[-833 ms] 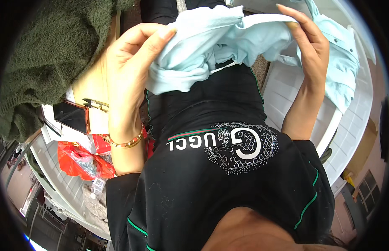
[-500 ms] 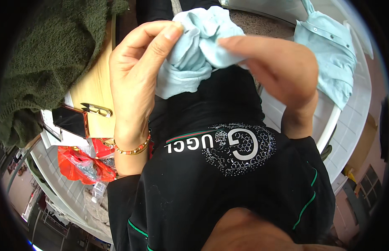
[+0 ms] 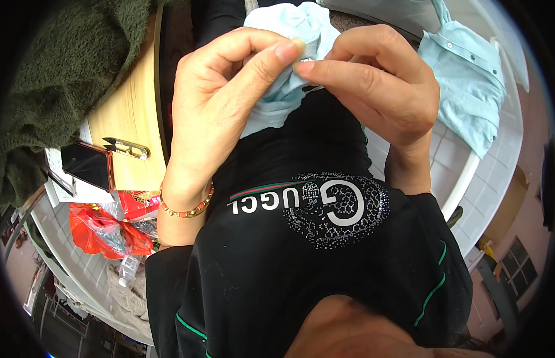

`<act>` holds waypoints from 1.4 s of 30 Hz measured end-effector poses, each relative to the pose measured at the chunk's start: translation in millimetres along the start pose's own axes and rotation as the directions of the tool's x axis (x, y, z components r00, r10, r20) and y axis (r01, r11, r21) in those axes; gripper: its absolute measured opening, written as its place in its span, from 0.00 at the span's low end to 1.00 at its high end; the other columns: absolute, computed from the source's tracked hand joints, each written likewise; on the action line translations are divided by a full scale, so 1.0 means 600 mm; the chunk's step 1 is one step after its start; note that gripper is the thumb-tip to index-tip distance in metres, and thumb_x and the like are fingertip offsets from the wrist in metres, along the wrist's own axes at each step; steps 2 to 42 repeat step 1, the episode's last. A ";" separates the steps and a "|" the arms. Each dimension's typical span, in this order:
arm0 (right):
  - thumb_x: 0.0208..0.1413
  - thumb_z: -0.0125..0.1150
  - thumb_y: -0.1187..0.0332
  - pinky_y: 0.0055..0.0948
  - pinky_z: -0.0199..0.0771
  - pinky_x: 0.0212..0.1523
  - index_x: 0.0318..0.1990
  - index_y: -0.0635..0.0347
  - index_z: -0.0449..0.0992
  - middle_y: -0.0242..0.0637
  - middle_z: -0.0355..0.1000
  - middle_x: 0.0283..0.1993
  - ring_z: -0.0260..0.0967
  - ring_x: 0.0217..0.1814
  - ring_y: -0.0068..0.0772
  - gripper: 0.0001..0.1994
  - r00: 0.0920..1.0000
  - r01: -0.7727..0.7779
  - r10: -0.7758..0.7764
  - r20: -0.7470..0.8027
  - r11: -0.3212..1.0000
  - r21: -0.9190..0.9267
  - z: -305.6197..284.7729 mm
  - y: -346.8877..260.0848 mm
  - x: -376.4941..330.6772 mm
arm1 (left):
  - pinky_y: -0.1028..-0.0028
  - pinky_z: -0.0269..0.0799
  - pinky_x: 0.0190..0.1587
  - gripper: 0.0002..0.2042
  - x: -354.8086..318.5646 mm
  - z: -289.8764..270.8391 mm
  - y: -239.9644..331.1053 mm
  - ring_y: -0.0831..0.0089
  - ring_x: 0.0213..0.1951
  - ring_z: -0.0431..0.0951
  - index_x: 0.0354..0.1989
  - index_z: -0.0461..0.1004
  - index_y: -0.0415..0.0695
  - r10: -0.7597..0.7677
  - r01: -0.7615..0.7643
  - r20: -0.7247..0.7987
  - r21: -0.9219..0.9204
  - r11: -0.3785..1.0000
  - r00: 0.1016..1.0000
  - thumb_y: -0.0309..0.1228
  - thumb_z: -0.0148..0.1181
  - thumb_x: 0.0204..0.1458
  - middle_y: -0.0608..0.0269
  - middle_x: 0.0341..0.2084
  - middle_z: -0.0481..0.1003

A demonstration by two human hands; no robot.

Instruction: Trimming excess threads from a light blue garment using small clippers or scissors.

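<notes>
A bunched light blue garment (image 3: 268, 113) lies over my lap at the upper middle. My left hand (image 3: 218, 95) pinches a fold of it between thumb and forefinger. Against that fold press the fingertips of my right hand (image 3: 385, 83), almost meeting the left thumb. A small, shiny, pale round spot, which looks like a button (image 3: 305, 60), shows between the two hands. My fingers hide most of it and the cloth around it.
Snips (image 3: 127, 148) and a dark phone (image 3: 86, 166) lie on the wooden table (image 3: 131, 101) at left, beside a dark green knit (image 3: 68, 71). Below is a red plastic bag (image 3: 98, 232). At right, another light blue buttoned garment (image 3: 468, 89) hangs over a white rim (image 3: 462, 185).
My right hand has come in from the right and up, its fingertips now at the fold by the left thumb. The left hand has shifted slightly right, still pinching the garment.
</notes>
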State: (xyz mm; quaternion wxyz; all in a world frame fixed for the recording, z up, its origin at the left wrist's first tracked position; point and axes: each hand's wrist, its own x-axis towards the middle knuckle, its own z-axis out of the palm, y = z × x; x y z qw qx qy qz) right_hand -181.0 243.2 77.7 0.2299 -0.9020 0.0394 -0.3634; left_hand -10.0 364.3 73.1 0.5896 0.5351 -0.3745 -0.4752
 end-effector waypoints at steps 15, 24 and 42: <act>0.39 0.73 0.84 0.18 0.69 0.25 0.39 0.62 0.86 0.34 0.71 0.35 0.70 0.29 0.23 0.16 1.000 0.002 -0.002 0.006 1.000 0.001 0.002 0.003 0.001 | 0.79 0.67 0.52 0.07 -0.001 -0.001 0.000 0.79 0.44 0.76 0.42 0.80 0.36 -0.001 0.001 -0.003 -0.002 1.000 1.000 0.26 0.61 0.61 0.62 0.40 0.80; 0.39 0.73 0.84 0.18 0.69 0.25 0.39 0.62 0.86 0.34 0.71 0.35 0.70 0.29 0.23 0.16 1.000 0.002 -0.002 0.006 1.000 0.001 0.002 0.003 0.001 | 0.79 0.67 0.52 0.07 -0.001 -0.001 0.000 0.79 0.44 0.76 0.42 0.80 0.36 -0.001 0.001 -0.003 -0.002 1.000 1.000 0.26 0.61 0.61 0.62 0.40 0.80; 0.39 0.73 0.84 0.18 0.69 0.25 0.39 0.62 0.86 0.34 0.71 0.35 0.70 0.29 0.23 0.16 1.000 0.002 -0.002 0.006 1.000 0.001 0.002 0.003 0.001 | 0.79 0.67 0.52 0.07 -0.001 -0.001 0.000 0.79 0.44 0.76 0.42 0.80 0.36 -0.001 0.001 -0.003 -0.002 1.000 1.000 0.26 0.61 0.61 0.62 0.40 0.80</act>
